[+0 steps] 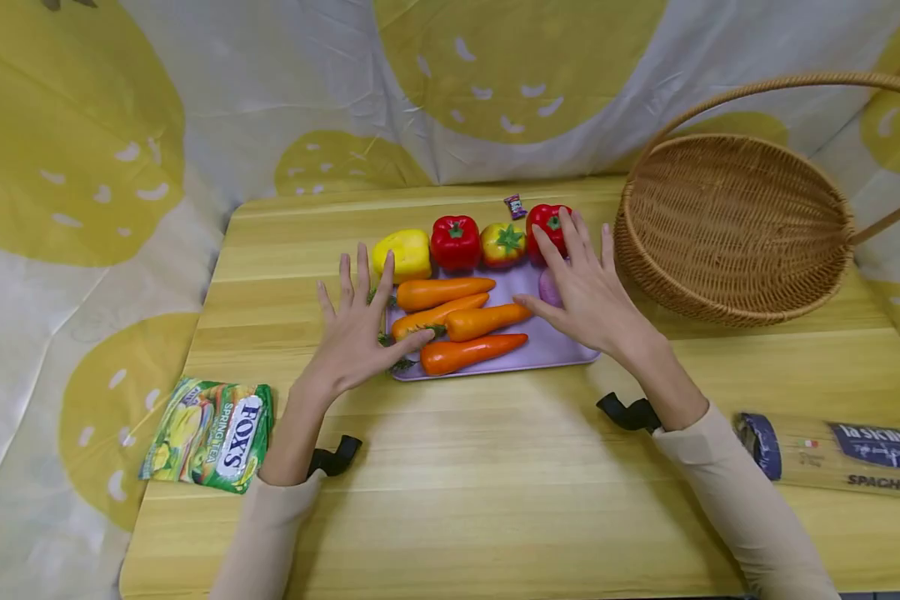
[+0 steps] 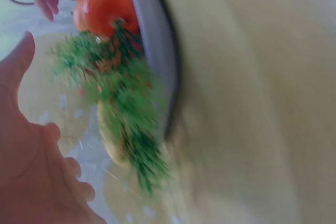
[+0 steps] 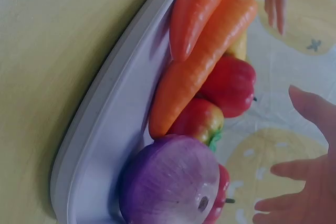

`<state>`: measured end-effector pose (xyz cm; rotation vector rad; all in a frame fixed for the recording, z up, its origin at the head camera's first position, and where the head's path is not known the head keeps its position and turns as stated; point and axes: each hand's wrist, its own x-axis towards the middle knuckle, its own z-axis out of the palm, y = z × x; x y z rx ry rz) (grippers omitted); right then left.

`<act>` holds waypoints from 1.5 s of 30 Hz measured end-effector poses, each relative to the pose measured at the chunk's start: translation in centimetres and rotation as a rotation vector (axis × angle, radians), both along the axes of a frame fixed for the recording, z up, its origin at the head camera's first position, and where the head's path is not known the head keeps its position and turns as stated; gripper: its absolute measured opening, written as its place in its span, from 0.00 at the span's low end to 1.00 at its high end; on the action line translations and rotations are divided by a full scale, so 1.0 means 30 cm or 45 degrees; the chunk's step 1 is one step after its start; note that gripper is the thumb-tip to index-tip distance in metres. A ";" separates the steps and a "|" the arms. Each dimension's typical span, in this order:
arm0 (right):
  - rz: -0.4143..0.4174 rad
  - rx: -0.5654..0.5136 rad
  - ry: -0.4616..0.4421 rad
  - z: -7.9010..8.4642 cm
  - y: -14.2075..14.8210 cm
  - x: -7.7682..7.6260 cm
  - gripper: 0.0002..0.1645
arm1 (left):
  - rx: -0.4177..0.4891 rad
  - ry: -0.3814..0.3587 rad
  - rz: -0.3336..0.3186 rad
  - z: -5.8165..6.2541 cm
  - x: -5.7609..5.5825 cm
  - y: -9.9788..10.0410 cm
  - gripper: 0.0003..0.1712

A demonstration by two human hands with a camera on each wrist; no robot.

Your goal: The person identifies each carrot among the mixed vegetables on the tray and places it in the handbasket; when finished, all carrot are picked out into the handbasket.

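Observation:
A lilac tray (image 1: 562, 354) bears several orange carrots (image 1: 474, 353) with green tops. Along its far side are a yellow bell pepper (image 1: 402, 254), a red bell pepper (image 1: 455, 242), a yellow-red tomato (image 1: 503, 245) and another red bell pepper (image 1: 547, 218). My left hand (image 1: 355, 337) spreads its fingers over the tray's left end, thumb near the carrot tops. Over the right end my right hand (image 1: 591, 292) is spread too, partly hiding a purple onion (image 3: 170, 182). Neither palm holds anything in the wrist views.
A wicker basket (image 1: 735, 225) with a tall handle stands at the back right. A green tea packet (image 1: 212, 433) lies at left, a spaghetti pack (image 1: 840, 454) at right. Behind the tray is a small wrapped candy (image 1: 515, 206). Patterned cloth (image 1: 517, 67) hangs behind the table.

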<state>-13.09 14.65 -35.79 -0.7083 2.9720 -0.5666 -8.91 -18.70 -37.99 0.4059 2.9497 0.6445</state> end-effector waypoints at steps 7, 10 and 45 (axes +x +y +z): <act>0.012 0.003 -0.032 0.005 -0.009 0.004 0.57 | 0.034 -0.108 -0.038 -0.027 0.046 -0.076 0.70; 0.020 0.007 -0.036 0.006 -0.011 0.005 0.57 | 0.024 -0.157 -0.055 -0.038 0.056 -0.085 0.72; 0.204 -0.227 -0.084 -0.006 -0.045 0.016 0.46 | 0.019 -0.552 -0.055 -0.079 0.022 -0.101 0.74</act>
